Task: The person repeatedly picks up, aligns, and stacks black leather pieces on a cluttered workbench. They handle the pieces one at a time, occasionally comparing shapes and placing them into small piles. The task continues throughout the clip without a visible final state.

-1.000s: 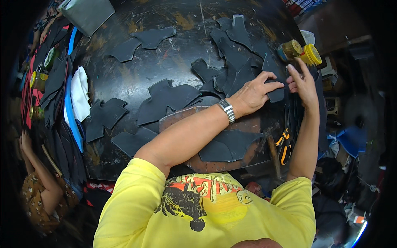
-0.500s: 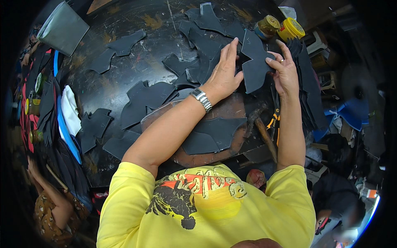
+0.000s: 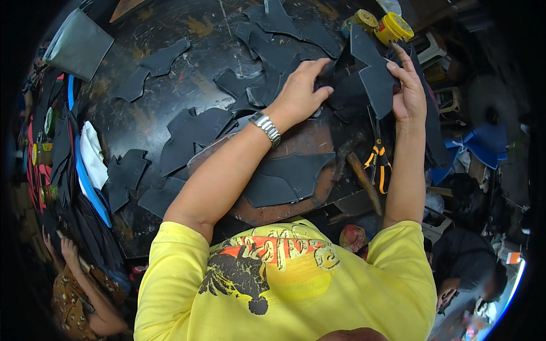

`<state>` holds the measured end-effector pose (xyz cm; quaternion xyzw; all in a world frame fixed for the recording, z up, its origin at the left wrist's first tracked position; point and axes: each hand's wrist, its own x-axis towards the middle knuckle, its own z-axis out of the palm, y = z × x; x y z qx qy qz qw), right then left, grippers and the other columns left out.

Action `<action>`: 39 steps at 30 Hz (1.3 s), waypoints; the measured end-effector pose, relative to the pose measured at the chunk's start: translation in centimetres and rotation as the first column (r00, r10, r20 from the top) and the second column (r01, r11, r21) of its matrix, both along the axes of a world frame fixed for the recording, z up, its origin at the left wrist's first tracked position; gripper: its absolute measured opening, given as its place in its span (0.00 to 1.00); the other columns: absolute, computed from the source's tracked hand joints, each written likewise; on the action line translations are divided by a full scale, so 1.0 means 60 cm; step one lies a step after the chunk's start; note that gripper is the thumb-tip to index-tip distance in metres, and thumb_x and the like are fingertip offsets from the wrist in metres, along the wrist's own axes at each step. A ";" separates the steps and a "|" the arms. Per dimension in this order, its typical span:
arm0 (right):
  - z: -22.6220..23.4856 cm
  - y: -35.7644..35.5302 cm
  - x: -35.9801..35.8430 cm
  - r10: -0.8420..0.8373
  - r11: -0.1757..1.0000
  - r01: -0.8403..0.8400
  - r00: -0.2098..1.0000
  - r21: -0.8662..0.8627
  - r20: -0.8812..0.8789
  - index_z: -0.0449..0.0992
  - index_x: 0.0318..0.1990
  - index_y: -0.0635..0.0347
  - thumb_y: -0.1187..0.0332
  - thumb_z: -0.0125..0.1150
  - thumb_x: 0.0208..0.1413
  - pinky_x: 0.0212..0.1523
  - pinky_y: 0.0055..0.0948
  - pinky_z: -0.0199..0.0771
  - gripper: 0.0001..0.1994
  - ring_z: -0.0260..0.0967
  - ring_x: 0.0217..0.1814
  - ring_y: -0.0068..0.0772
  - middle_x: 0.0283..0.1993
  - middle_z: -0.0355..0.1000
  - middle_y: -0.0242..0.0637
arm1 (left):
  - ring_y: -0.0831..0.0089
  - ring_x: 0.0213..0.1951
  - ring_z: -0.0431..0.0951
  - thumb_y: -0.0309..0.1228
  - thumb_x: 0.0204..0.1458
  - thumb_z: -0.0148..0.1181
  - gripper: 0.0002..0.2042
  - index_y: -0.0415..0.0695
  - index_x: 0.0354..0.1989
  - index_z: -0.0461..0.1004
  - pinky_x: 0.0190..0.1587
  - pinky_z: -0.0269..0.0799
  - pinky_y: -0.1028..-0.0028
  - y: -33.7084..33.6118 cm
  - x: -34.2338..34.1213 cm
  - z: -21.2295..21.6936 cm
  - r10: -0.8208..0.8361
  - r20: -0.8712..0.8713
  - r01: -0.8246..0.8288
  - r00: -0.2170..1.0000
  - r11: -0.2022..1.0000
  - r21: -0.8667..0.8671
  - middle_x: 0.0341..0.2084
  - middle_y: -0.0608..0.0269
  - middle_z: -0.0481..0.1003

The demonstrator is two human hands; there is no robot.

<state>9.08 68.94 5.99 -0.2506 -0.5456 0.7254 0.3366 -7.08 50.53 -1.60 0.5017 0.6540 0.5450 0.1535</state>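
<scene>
My right hand (image 3: 408, 94) grips the black cut piece (image 3: 368, 77) by its edge, tilting it up off the bench (image 3: 170, 17), probably to peel it from the stack. Left hand (image 3: 300, 91) lies flat, fingers spread, grasping nothing, pinning the dark pieces (image 3: 267, 54) beneath. Orange-handled scissors (image 3: 377, 159) lie just below; yellow-lidded jars (image 3: 392, 25) beyond.

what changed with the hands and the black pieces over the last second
The right hand has tilted a black cut piece up off the table; a second ago it lay nearly flat. The left hand still presses on the pile of black pieces beside it. The scissors and yellow-lidded jars stayed put.
</scene>
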 end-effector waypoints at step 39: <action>0.089 -0.109 0.041 0.152 0.978 -0.167 0.981 -0.129 -0.117 0.65 0.67 0.69 0.78 0.55 0.61 0.47 0.22 0.82 0.25 0.81 0.44 0.28 0.46 0.79 0.45 | 0.52 0.45 0.81 0.28 0.64 0.55 0.18 0.40 0.62 0.73 0.50 0.74 0.62 -0.001 0.002 0.012 -0.012 0.059 0.010 0.998 0.999 0.036 0.46 0.47 0.80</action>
